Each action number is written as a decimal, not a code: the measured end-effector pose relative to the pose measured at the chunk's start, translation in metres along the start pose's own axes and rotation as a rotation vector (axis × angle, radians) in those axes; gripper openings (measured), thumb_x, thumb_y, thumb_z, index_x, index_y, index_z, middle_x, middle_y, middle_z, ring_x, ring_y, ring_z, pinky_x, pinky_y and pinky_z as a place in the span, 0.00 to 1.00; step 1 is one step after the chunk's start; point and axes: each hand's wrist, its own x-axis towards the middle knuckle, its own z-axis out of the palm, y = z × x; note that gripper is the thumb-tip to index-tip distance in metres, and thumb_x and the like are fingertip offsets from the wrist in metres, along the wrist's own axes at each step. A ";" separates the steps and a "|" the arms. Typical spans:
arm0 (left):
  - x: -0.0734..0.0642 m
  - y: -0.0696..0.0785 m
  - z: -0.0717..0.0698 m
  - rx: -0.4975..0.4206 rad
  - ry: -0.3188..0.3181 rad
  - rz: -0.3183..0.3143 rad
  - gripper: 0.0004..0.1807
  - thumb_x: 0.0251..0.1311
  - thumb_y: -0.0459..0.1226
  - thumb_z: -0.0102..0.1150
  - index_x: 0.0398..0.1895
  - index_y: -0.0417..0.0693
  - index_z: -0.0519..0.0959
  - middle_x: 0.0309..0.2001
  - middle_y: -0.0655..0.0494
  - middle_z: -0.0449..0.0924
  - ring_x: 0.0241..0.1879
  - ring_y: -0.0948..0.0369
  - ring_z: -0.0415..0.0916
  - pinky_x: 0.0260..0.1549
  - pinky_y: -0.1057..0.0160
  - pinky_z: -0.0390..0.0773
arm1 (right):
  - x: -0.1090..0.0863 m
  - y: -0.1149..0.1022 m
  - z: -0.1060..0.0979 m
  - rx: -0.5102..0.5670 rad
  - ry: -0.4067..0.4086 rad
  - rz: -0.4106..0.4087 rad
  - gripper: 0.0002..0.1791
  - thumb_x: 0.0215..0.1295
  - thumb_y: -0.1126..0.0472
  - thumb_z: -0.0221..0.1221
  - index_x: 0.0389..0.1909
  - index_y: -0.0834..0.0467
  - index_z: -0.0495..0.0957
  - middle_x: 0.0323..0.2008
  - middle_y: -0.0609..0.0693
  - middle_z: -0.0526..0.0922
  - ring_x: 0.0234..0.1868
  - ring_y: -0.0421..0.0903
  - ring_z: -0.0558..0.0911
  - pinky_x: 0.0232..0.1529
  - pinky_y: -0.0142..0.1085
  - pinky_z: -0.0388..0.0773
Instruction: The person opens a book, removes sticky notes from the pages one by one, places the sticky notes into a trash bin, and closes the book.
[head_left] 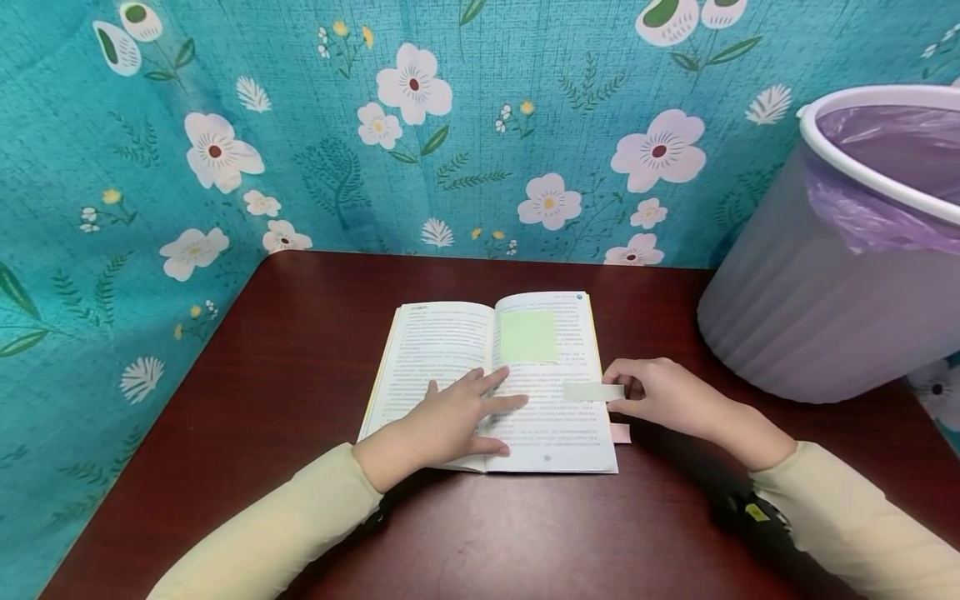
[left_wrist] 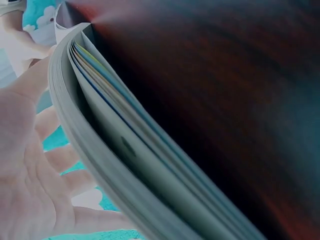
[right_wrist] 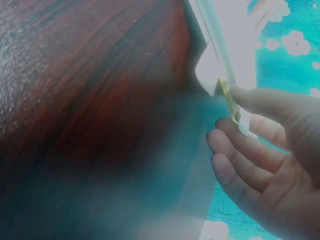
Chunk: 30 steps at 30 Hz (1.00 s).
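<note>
An open book (head_left: 435, 350) with printed pages lies on the table. My left hand (head_left: 457, 417) rests across its middle, fingers spread over both pages; the left wrist view shows the palm (left_wrist: 30, 165) beside the book's page edges (left_wrist: 115, 150). At the right page's outer edge, my right hand (head_left: 667, 396) pinches the end of a pale sticky strip (head_left: 585, 392) between thumb and fingers. The strip lies over the text and sticks out past the page. In the right wrist view, the right hand (right_wrist: 280, 165) partly hides the pinched end. A light green sticky note (head_left: 528, 337) covers upper text on the right page.
Below the strip, a pink tab (head_left: 620, 433) juts from the book's right side. A grey waste bin (head_left: 817, 283) with a purple liner stands at the right on the dark red table (head_left: 300, 333). Behind hangs a teal flowered cloth (head_left: 480, 117).
</note>
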 end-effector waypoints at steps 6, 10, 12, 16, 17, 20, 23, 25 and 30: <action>0.003 0.002 0.002 0.027 -0.013 -0.007 0.37 0.62 0.56 0.68 0.75 0.70 0.70 0.80 0.56 0.54 0.77 0.43 0.55 0.54 0.19 0.62 | 0.000 -0.002 -0.006 -0.009 0.041 -0.020 0.11 0.58 0.69 0.73 0.40 0.56 0.84 0.31 0.41 0.82 0.30 0.40 0.77 0.30 0.32 0.77; 0.005 0.004 0.004 0.044 -0.027 -0.010 0.37 0.64 0.57 0.65 0.76 0.69 0.68 0.81 0.56 0.52 0.77 0.42 0.52 0.54 0.18 0.60 | -0.001 -0.005 -0.006 -0.004 0.034 -0.005 0.10 0.59 0.70 0.72 0.40 0.57 0.86 0.32 0.42 0.83 0.31 0.40 0.77 0.30 0.32 0.77; 0.005 0.005 0.005 0.049 -0.032 -0.009 0.36 0.65 0.57 0.65 0.76 0.69 0.68 0.81 0.55 0.52 0.77 0.42 0.51 0.54 0.18 0.60 | -0.001 -0.006 -0.004 -0.005 0.028 0.005 0.10 0.59 0.70 0.72 0.41 0.57 0.87 0.33 0.43 0.84 0.31 0.40 0.77 0.31 0.32 0.77; 0.005 0.004 0.006 0.058 -0.037 -0.011 0.36 0.65 0.57 0.64 0.77 0.70 0.67 0.81 0.56 0.51 0.78 0.42 0.51 0.55 0.19 0.60 | -0.001 -0.007 -0.002 -0.018 0.029 0.024 0.11 0.58 0.70 0.73 0.43 0.60 0.87 0.35 0.45 0.85 0.32 0.41 0.78 0.32 0.33 0.78; 0.005 0.004 0.006 0.059 -0.041 -0.011 0.36 0.65 0.58 0.64 0.77 0.70 0.67 0.81 0.56 0.51 0.78 0.43 0.51 0.55 0.19 0.60 | -0.001 -0.007 -0.001 -0.021 0.031 0.028 0.12 0.58 0.70 0.73 0.43 0.60 0.88 0.35 0.45 0.85 0.32 0.41 0.78 0.32 0.33 0.78; 0.004 0.004 0.007 0.056 -0.051 -0.016 0.37 0.66 0.58 0.64 0.77 0.71 0.67 0.82 0.57 0.50 0.78 0.43 0.50 0.55 0.19 0.59 | -0.002 -0.007 -0.001 -0.021 0.038 0.030 0.12 0.57 0.69 0.74 0.43 0.60 0.88 0.34 0.45 0.85 0.32 0.41 0.79 0.33 0.33 0.80; 0.003 0.004 0.007 0.050 -0.051 -0.019 0.36 0.66 0.57 0.64 0.77 0.70 0.67 0.82 0.57 0.50 0.78 0.43 0.50 0.55 0.19 0.59 | -0.004 -0.008 0.000 -0.021 0.051 0.026 0.12 0.56 0.69 0.74 0.42 0.59 0.88 0.34 0.44 0.85 0.32 0.41 0.78 0.33 0.33 0.80; 0.003 0.005 0.007 0.044 -0.051 -0.018 0.36 0.65 0.57 0.64 0.77 0.70 0.67 0.82 0.56 0.50 0.78 0.42 0.50 0.55 0.18 0.58 | -0.005 -0.008 0.000 -0.020 0.057 0.023 0.12 0.56 0.69 0.74 0.42 0.59 0.88 0.33 0.44 0.85 0.32 0.41 0.78 0.32 0.32 0.79; 0.004 0.004 0.006 0.035 -0.058 -0.019 0.36 0.65 0.57 0.64 0.77 0.69 0.67 0.82 0.56 0.50 0.78 0.42 0.49 0.55 0.18 0.57 | -0.007 -0.008 0.002 -0.017 0.065 0.009 0.12 0.56 0.70 0.74 0.42 0.58 0.88 0.33 0.43 0.84 0.32 0.40 0.78 0.32 0.32 0.78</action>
